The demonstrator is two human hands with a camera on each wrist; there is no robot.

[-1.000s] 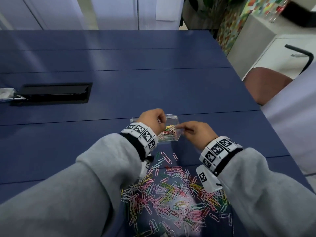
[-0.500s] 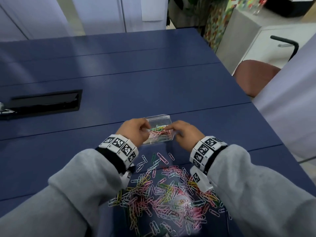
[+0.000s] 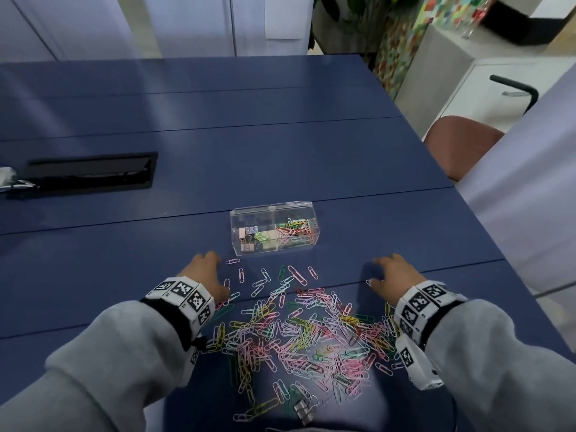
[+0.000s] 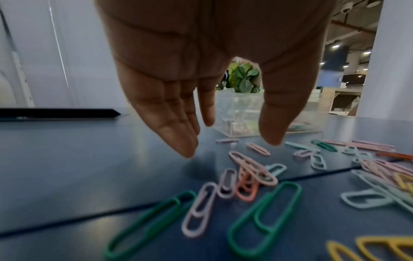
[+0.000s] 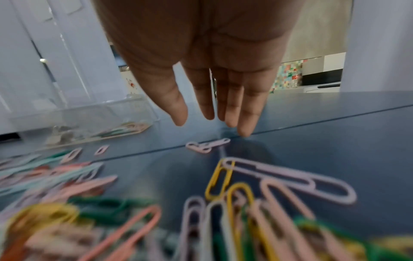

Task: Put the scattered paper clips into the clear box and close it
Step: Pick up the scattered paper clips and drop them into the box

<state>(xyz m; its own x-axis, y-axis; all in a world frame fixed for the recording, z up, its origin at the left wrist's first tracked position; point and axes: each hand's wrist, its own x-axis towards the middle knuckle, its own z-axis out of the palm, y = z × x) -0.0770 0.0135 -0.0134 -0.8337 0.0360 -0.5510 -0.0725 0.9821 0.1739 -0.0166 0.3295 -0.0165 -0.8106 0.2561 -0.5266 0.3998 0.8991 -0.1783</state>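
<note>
The clear box (image 3: 274, 227) stands on the blue table (image 3: 218, 145) just beyond the hands, with binder clips in its left compartment and coloured paper clips in its right one; whether its lid is down I cannot tell. A wide pile of coloured paper clips (image 3: 299, 335) lies on the table between my wrists. My left hand (image 3: 207, 274) hovers at the pile's left edge, fingers straight and empty (image 4: 228, 137). My right hand (image 3: 391, 272) hovers at the pile's right edge, fingers straight and empty (image 5: 210, 121). The box (image 4: 239, 113) shows behind the left fingers and at left in the right wrist view (image 5: 89, 120).
A black cable hatch (image 3: 90, 174) is set into the table at far left. A brown chair (image 3: 458, 145) and a white partition (image 3: 523, 188) stand past the table's right edge. A silver binder clip (image 3: 302, 411) lies at the pile's near edge.
Both hands have let go of the clear box and drawn back toward me, spreading to either side of the clip pile. The box now stands alone on the table.
</note>
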